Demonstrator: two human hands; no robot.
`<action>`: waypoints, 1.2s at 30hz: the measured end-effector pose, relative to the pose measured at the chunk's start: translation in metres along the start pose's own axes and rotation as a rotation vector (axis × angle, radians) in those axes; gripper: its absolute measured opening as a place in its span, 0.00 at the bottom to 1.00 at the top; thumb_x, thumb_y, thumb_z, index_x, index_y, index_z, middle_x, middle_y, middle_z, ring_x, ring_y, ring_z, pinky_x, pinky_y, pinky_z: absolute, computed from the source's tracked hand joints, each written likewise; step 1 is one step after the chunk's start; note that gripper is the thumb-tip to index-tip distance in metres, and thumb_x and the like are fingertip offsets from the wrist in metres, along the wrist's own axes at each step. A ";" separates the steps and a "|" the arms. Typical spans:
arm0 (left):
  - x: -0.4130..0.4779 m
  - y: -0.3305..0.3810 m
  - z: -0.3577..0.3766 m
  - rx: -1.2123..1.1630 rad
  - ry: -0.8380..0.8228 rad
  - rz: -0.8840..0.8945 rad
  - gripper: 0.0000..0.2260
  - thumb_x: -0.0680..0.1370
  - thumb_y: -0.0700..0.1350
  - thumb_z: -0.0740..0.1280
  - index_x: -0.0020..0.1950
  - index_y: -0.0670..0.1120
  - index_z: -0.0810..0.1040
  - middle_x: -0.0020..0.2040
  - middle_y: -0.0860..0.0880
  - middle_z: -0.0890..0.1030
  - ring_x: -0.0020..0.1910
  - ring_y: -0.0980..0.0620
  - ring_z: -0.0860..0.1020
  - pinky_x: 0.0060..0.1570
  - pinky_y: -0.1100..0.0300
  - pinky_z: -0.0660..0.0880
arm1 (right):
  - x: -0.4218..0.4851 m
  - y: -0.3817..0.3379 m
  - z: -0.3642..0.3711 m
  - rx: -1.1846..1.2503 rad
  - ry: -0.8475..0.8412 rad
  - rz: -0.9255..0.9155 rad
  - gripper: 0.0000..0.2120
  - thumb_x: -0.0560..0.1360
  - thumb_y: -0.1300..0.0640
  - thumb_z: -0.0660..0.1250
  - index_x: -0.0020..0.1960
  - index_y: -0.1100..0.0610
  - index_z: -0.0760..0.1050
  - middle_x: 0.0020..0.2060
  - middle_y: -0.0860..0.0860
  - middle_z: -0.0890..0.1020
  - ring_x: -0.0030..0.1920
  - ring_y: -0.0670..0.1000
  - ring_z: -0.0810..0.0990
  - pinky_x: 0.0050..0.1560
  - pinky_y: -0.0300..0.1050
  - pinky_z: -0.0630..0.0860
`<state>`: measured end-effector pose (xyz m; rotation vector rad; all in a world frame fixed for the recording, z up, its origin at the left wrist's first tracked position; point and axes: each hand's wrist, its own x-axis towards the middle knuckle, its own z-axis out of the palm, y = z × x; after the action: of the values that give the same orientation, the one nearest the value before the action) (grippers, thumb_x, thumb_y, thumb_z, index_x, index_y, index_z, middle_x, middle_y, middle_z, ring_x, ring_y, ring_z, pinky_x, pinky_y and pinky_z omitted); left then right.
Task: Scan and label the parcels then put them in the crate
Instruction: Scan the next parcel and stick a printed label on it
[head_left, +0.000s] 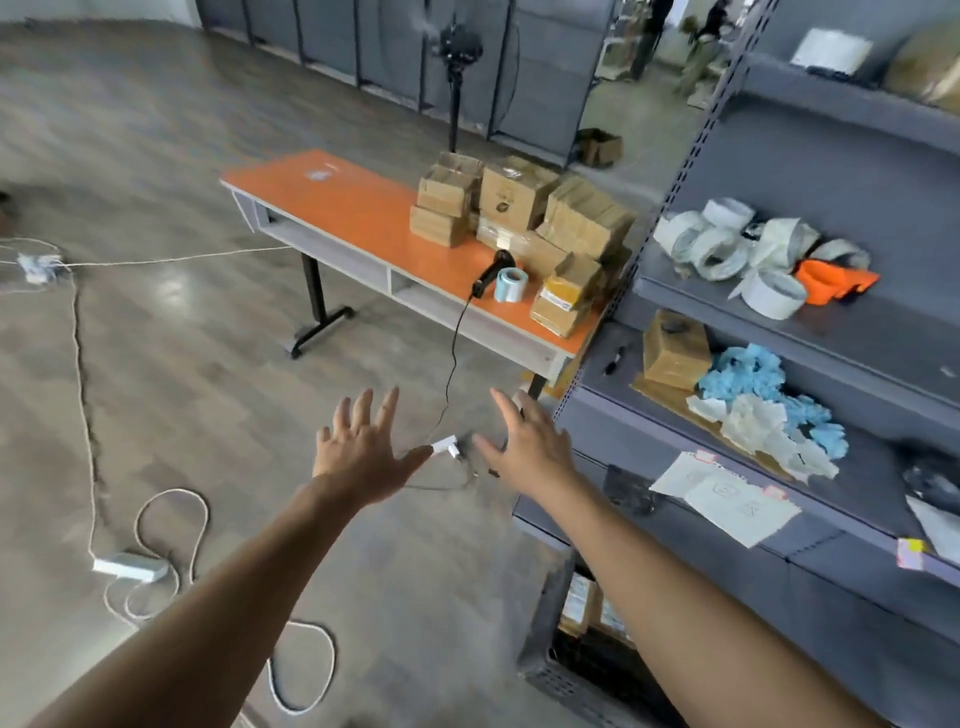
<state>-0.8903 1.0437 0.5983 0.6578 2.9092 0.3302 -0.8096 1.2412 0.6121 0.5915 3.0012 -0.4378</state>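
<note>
A pile of several brown cardboard parcels (524, 218) sits at the far right end of the orange table (358, 208). In front of the pile lie a black handheld scanner (491, 273) with a hanging cable and a pale blue label roll (510, 285). A dark grey crate (561, 660) holding a few parcels stands on the floor at the foot of the shelving. My left hand (363, 452) and my right hand (530, 441) are stretched out over the floor with fingers spread, holding nothing, well short of the table.
Grey metal shelving (779, 415) fills the right side, carrying tape rolls, blue gloves, papers and one parcel. White cables and a power strip (130, 566) trail across the floor on the left. A tripod (457, 78) stands behind the table.
</note>
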 end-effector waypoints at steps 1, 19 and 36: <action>0.011 -0.013 -0.009 -0.001 0.009 0.004 0.42 0.74 0.72 0.55 0.79 0.54 0.41 0.80 0.47 0.48 0.78 0.42 0.48 0.73 0.42 0.57 | 0.010 -0.015 -0.003 0.001 -0.008 0.006 0.34 0.79 0.37 0.59 0.80 0.42 0.49 0.79 0.52 0.54 0.77 0.54 0.54 0.70 0.58 0.61; 0.263 -0.049 -0.067 0.047 0.048 0.138 0.39 0.75 0.70 0.56 0.79 0.53 0.47 0.79 0.46 0.51 0.78 0.42 0.50 0.72 0.40 0.58 | 0.256 -0.060 -0.021 0.204 0.080 0.079 0.35 0.78 0.33 0.56 0.79 0.40 0.44 0.80 0.50 0.48 0.79 0.55 0.48 0.73 0.66 0.57; 0.551 -0.018 -0.090 0.002 -0.042 0.147 0.39 0.76 0.67 0.58 0.80 0.51 0.45 0.79 0.45 0.51 0.77 0.42 0.50 0.72 0.39 0.59 | 0.538 -0.010 -0.055 0.456 0.043 0.154 0.37 0.78 0.34 0.58 0.79 0.42 0.45 0.79 0.53 0.52 0.75 0.59 0.62 0.66 0.60 0.71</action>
<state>-1.4074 1.2533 0.6327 0.8701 2.8283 0.3251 -1.3112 1.4436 0.6113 0.8600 2.8681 -1.1216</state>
